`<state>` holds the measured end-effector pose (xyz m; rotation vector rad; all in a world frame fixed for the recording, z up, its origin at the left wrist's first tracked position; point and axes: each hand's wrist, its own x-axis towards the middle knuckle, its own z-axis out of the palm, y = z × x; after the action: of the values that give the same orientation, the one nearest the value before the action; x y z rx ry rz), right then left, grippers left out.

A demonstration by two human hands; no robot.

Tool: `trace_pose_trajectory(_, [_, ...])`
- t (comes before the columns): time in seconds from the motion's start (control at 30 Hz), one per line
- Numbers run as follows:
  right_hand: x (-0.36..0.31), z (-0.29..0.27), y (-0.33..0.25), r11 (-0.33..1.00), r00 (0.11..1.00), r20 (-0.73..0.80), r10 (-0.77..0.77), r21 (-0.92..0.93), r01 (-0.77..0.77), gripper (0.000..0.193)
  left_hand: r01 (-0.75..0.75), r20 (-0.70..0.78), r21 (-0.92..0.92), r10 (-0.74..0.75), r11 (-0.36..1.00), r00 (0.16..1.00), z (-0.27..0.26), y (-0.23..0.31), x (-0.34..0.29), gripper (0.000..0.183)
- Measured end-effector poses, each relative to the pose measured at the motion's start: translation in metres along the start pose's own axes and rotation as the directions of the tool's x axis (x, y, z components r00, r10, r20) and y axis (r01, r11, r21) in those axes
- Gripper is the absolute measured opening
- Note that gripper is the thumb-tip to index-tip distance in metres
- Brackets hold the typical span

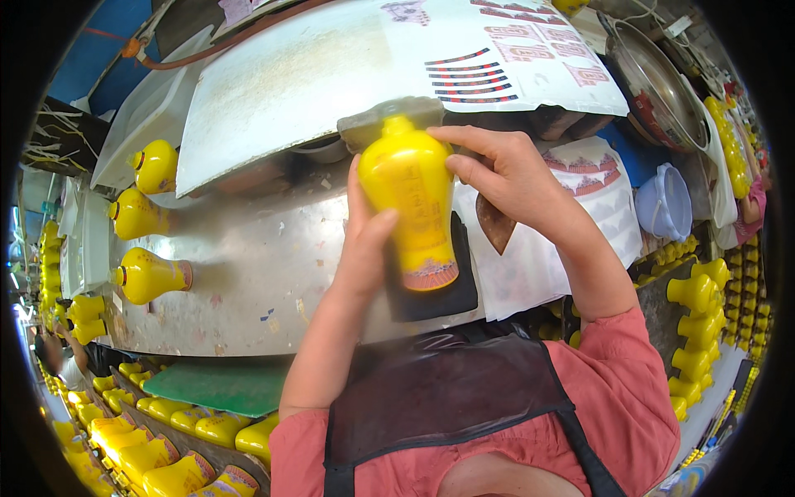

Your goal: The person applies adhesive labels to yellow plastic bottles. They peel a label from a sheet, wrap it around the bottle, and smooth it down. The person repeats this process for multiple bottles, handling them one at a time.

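Note:
A glossy yellow vase-shaped bottle [410, 178] with a narrow neck stands out in the middle, above a black pad [465, 273] on the metal table. It has faint printing on its front and a patterned pink band round its base. My left hand [366, 236] is closed on the bottle's left side, thumb across its front. At the bottle's right shoulder, my right hand [509, 174] has its forefinger by the neck and its thumb against the side; its other fingers are curled. Beside the right wrist is a brown pointed blade-like piece [494, 225].
Three yellow bottles [153, 276] lie or stand along the table's left side. A white board [290, 79] holds decal strips [472, 83]. Decal sheets [534, 265], a pale bucket [665, 203] and a metal basin [658, 79] are rightward. Several bottles [170, 476] crowd a lower-left rack.

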<state>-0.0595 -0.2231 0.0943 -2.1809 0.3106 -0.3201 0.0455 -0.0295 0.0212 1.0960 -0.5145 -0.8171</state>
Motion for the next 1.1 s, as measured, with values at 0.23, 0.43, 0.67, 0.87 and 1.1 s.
trace_pose_trajectory(0.23, [-0.001, 0.005, 0.014, 0.982, 0.985, -0.055, -0.166, -0.096, 0.161, 0.043, -0.056, -0.058, -0.071, 0.052, 0.996, 0.997, 0.010, 0.009, -0.004, 0.088])
trace_pose_trajectory(0.43, [0.001, 0.015, 0.019, 0.983, 0.981, -0.096, -0.170, -0.086, 0.162, 0.041, 0.051, -0.058, -0.237, -0.067, 0.970, 0.996, 0.015, 0.011, 0.010, 0.066])
trace_pose_trajectory(0.67, [0.014, 0.001, 0.013, 0.965, 0.974, -0.007, -0.224, -0.137, 0.221, 0.033, 0.131, -0.249, -0.296, -0.209, 0.946, 0.946, 0.020, 0.001, 0.021, 0.066])
trace_pose_trajectory(0.87, [0.034, -0.003, 0.026, 0.986, 0.986, 0.046, -0.161, -0.026, 0.163, 0.044, 0.148, -0.274, -0.343, -0.249, 0.928, 0.929, 0.012, 0.002, 0.026, 0.061])
trace_pose_trajectory(1.1, [0.031, 0.000, 0.026, 0.991, 0.991, 0.033, -0.129, -0.034, 0.130, 0.048, 0.163, -0.233, -0.379, -0.264, 0.911, 0.936, 0.007, -0.002, 0.026, 0.062])
